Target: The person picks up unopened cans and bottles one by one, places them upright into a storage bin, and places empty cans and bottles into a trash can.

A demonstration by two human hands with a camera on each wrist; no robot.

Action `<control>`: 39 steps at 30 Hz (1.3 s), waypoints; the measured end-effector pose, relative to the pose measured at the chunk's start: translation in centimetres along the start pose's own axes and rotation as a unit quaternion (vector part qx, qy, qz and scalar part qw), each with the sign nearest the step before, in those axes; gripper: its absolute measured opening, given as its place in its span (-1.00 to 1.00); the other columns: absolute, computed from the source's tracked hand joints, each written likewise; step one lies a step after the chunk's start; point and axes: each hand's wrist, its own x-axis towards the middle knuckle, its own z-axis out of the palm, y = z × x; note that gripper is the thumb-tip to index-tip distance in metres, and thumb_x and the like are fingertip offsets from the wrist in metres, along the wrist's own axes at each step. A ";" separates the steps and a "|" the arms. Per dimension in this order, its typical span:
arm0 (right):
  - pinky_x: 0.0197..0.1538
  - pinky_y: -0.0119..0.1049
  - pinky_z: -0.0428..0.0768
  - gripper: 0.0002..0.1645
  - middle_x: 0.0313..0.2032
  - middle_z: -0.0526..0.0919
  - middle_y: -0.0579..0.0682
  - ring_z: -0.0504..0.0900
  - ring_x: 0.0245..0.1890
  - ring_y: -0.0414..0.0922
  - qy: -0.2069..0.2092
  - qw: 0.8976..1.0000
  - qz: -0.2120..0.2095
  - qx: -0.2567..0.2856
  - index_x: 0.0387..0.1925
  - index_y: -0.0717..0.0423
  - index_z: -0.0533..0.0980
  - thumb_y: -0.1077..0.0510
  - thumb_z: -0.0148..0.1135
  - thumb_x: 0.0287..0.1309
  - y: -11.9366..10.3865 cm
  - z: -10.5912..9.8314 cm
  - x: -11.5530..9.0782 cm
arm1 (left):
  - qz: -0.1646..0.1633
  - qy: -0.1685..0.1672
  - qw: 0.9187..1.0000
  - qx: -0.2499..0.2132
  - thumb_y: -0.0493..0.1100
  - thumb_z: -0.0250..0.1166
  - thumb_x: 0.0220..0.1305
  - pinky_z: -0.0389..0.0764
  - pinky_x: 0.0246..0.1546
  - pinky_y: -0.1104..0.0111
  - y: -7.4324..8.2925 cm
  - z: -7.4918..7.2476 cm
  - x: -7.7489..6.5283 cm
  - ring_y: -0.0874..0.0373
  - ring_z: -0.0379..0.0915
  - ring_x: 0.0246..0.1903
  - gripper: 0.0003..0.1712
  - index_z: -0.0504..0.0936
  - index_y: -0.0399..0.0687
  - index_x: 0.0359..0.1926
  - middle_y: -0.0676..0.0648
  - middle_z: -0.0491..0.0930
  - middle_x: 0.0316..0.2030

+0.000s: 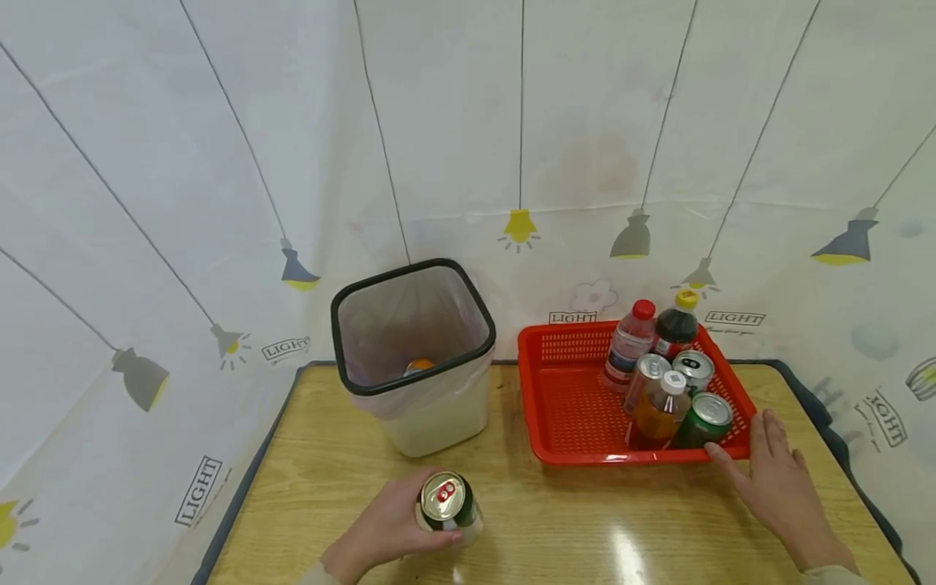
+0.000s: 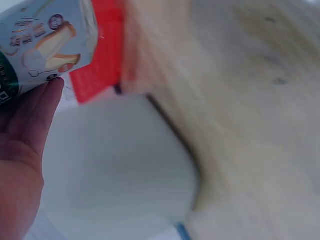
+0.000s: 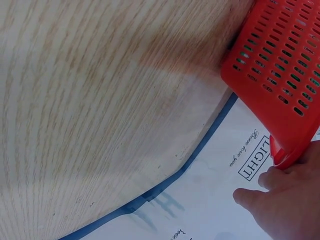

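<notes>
In the head view my left hand (image 1: 395, 520) grips a drink can (image 1: 448, 497) with a gold top and red tab, upright at the front of the table. Its pale and green label shows in the left wrist view, where the fingers (image 2: 42, 112) lie along its side. At the right, my right hand (image 1: 786, 487) holds the near right corner of a red basket (image 1: 574, 414), thumb on the front rim and fingers on the side rim. Inside the basket are a green can (image 1: 709, 416), an amber drink bottle (image 1: 658, 414), other cans and two more bottles.
A pale bin (image 1: 439, 422) with a black rim and a bag liner stands left of the basket. Something orange and white (image 1: 419, 367) lies inside it. The wooden table (image 1: 570, 520) meets a lamp-printed cloth (image 1: 453, 146) behind and at the sides.
</notes>
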 end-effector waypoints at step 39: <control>0.34 0.57 -0.10 0.34 0.48 -0.40 0.63 -0.23 0.47 0.58 0.002 1.000 0.018 0.006 0.49 0.63 -0.35 -0.46 -0.10 0.46 -0.2 0.3 0.0 | -0.120 0.096 0.986 -0.059 0.19 0.62 0.05 0.61 0.06 0.32 8.6 10.7 18.6 0.33 0.57 -0.02 -0.19 0.51 0.06 0.26 0.18 0.65 0.00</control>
